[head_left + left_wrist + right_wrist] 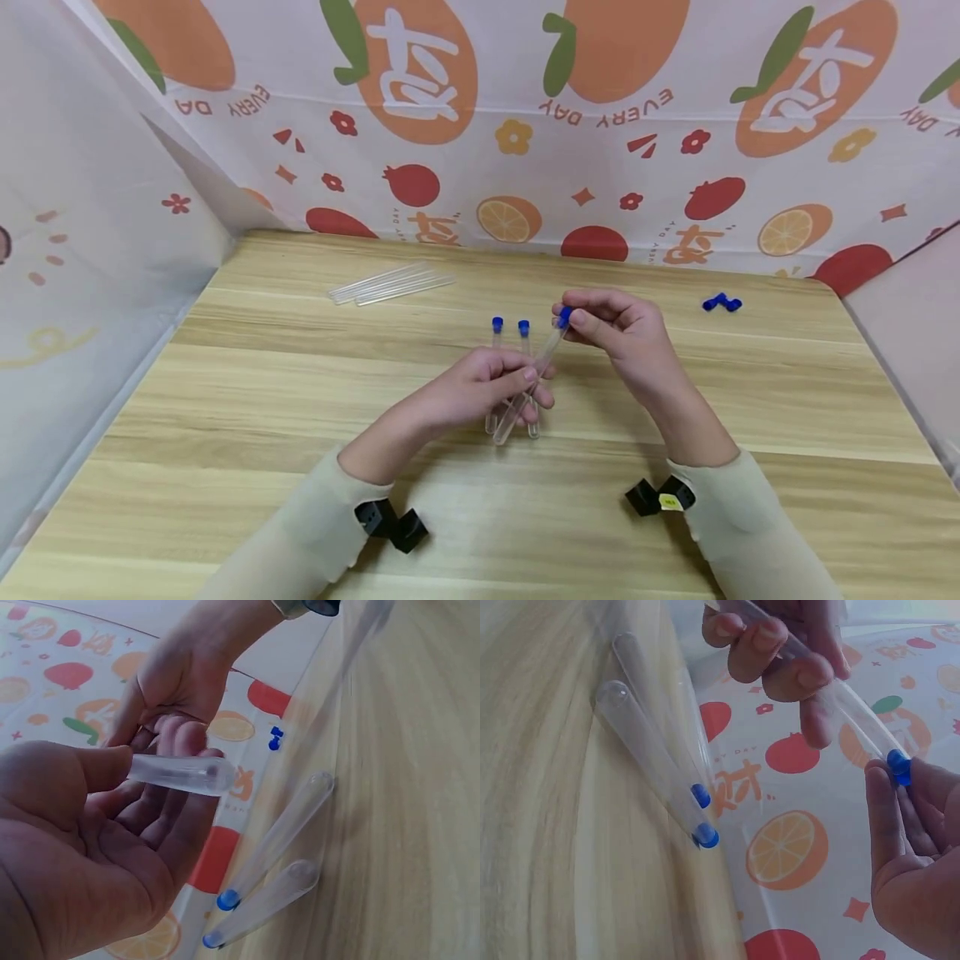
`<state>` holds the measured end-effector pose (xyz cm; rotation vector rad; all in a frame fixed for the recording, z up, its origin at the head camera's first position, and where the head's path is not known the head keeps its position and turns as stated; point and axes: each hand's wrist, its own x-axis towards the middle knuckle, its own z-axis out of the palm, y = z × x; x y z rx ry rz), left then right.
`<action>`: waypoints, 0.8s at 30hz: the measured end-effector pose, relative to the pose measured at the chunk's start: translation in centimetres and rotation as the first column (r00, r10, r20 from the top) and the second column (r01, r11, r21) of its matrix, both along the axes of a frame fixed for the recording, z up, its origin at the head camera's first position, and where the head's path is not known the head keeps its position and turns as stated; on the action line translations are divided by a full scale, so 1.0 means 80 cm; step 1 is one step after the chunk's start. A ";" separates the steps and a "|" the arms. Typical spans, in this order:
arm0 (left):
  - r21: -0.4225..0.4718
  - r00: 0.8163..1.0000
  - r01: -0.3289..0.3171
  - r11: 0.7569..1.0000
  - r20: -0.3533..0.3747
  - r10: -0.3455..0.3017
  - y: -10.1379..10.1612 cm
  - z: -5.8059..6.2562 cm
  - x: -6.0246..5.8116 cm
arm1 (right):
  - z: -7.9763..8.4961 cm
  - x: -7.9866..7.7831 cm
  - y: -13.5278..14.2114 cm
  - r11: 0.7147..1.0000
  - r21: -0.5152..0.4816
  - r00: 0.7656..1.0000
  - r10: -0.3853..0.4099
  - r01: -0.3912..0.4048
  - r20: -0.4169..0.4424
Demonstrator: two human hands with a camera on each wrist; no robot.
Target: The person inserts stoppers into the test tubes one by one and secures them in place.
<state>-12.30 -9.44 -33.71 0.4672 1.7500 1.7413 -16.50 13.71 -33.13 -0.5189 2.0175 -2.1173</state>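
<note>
A clear test tube (pixel 551 343) slants between both hands, its blue cap (pixel 565 316) at the upper end and its rounded end toward the person. My left hand (pixel 489 385) pinches the tube's body between thumb and fingers. At the cap, my right hand (pixel 622 337) grips with thumb and fingertips; the right wrist view shows the blue cap (pixel 899 766) in the mouth of the tube. Under the left hand, two more capped tubes lie side by side on the table, one with its blue cap (pixel 497 323) left of the other cap (pixel 524 327). The left fingers partly hide them.
Several uncapped clear tubes (pixel 392 283) lie together at the back left of the wooden table (pixel 247 375). A small cluster of loose blue caps (pixel 722 302) sits at the back right. Behind the table hangs a fruit-printed cloth (pixel 525 167).
</note>
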 end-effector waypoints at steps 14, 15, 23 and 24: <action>-0.013 0.986 -0.163 0.987 -0.024 0.163 0.012 -0.003 0.004 | -0.002 0.005 -0.007 1.000 -0.001 0.998 -0.031 0.031 0.051; -0.012 0.987 -0.157 0.988 -0.032 0.157 0.011 -0.004 0.004 | -0.002 0.005 -0.007 1.000 0.004 0.998 -0.017 0.017 0.060; -0.081 0.996 -0.055 0.995 -0.074 0.049 0.008 -0.011 0.001 | -0.008 0.003 -0.005 0.996 0.083 0.991 0.025 -0.036 0.131; -0.077 0.997 -0.044 0.996 -0.066 0.038 0.008 -0.012 0.001 | -0.009 0.001 -0.003 0.996 0.090 0.991 0.018 -0.030 0.131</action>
